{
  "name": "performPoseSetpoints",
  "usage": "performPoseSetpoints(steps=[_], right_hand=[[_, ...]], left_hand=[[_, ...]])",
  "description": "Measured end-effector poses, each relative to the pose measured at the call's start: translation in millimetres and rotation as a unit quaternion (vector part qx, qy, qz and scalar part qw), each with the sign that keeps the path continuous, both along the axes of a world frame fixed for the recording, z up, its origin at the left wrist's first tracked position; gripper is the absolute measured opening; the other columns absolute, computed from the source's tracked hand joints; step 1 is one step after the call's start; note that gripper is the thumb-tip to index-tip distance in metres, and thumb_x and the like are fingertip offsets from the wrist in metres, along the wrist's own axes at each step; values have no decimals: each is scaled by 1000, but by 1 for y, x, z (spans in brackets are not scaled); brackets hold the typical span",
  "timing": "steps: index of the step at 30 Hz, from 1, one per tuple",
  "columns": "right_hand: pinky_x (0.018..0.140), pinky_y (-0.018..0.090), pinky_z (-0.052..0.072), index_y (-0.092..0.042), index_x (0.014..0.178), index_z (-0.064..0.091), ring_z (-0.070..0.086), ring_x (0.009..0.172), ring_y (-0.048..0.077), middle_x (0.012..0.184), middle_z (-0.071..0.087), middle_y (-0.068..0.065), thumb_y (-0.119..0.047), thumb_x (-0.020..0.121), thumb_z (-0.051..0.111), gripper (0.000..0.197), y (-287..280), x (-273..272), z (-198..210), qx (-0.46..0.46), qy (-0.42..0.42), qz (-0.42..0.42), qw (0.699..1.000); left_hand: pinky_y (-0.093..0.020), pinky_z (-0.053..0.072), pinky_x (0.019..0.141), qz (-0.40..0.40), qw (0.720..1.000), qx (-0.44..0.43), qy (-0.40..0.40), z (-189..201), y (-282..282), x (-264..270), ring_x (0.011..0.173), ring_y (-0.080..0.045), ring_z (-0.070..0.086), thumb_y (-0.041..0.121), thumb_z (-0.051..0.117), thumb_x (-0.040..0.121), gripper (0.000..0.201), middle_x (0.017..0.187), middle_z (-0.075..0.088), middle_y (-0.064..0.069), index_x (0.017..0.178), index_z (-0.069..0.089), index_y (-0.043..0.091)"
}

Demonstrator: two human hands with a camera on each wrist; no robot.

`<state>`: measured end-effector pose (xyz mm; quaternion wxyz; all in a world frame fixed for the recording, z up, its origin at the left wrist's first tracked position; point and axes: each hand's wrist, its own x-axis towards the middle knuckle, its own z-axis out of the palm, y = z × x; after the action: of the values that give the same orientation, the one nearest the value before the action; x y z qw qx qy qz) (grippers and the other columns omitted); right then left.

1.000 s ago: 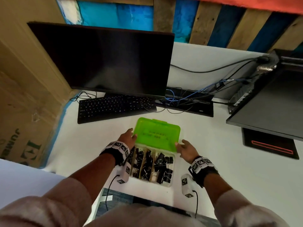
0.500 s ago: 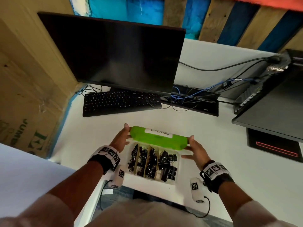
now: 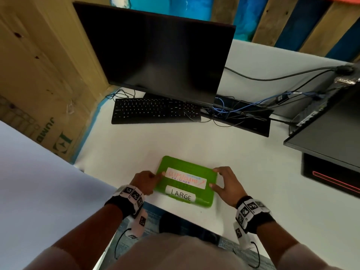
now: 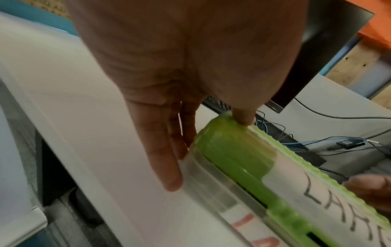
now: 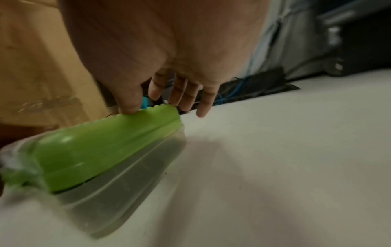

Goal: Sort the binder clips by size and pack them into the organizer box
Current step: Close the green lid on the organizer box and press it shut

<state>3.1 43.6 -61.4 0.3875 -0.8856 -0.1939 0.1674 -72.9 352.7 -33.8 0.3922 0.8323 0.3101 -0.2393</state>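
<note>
Fingers [image 4: 169,167] of the left hand [image 3: 145,182] lie straight down the left end of the organizer box, a clear plastic base [image 5: 127,180] under a bright green ribbed plastic lid [image 3: 185,180], with the thumb tip pressing on the lid's top edge. On the other side the right hand [image 3: 227,185] mirrors it: thumb on the lid's rim, the remaining fingers spread and relaxed past the right corner, tips near the white desk [image 3: 253,191]. Neither hand curls round anything; both only press and steady.

This box sits flat on the desk close to its near edge, between the 2 hands, lid down over the base. 2 paper labels are stuck on top, one reading LARGE [image 3: 180,196]. No binder clips show; the lid hides the inside.

I judge the box stiff but thin-walled, and fairly heavy for its size if full of metal clips. Smooth plastic on a smooth desk will likely slide under a sideways push. Lifting by the lid alone looks risky unless the catch is snapped, which I cannot tell. A safer hold would be 2-handed at the short ends, under the base's rim.
</note>
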Motion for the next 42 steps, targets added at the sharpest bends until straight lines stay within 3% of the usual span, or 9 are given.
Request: performPoseSetpoints(steps=[6,10,14,18,20,24,30,35,42], right_hand=[[108,30,21,-35,123,54,39,129,19,140,44,-1,-50,77,63,49,19,-8,7,-98,-145,208,962],[111,39,27,-35,127,50,43,129,23,140,45,0,-58,80,54,53,33,-12,10,-113,-170,243,948],[117,52,14,-25,143,29,27,140,24,151,28,6,-58,75,62,82,48,-15,14,-177,-162,290,926],[114,42,-11,-11,148,8,6,147,22,158,8,9,-35,79,66,93,56,-24,8,-235,-176,280,914],[116,42,-3,-8,148,12,11,146,25,157,12,10,-15,77,65,88,58,-24,4,-231,-174,262,921],[99,46,46,-1,133,46,50,126,30,137,51,15,12,49,73,89,57,-12,-1,-240,-242,235,910],[90,41,53,-3,125,56,61,113,30,127,60,15,11,44,74,84,54,0,1,-232,-261,240,906],[83,36,55,0,117,61,65,104,30,117,64,17,-2,50,84,71,63,3,6,-232,-263,238,906],[77,30,57,-5,102,67,67,88,25,101,69,10,-10,48,81,56,68,9,8,-216,-276,241,905]], left_hand=[[-40,59,79,58,994,-76,-60,-10,-10,9,75,-19,72,62,65,72,48,86,74,-2,94,66,19],[-38,53,89,92,992,-17,-86,-20,-24,17,91,-24,68,50,74,69,52,102,70,-3,106,59,17],[-37,60,75,138,976,-164,31,-13,-47,19,73,-25,72,61,69,69,61,83,73,-11,88,66,4],[-21,44,42,212,937,-275,32,-4,-57,24,43,-15,52,55,74,67,62,62,57,-5,97,60,2],[-23,47,47,233,940,-249,23,1,-55,28,52,-18,56,54,70,74,59,75,62,-6,95,60,0],[-29,57,50,248,945,-211,10,3,-45,37,64,-21,68,52,73,71,62,97,69,-11,101,62,-2],[-44,59,73,240,934,-260,44,3,-59,42,74,-24,70,56,61,81,51,92,68,-7,98,59,8],[-32,53,61,217,942,-251,55,11,-69,46,77,-24,66,61,43,88,60,99,68,-11,102,60,4],[-29,51,62,191,950,-239,63,15,-65,43,78,-21,65,64,46,85,66,103,70,-9,103,64,3]])
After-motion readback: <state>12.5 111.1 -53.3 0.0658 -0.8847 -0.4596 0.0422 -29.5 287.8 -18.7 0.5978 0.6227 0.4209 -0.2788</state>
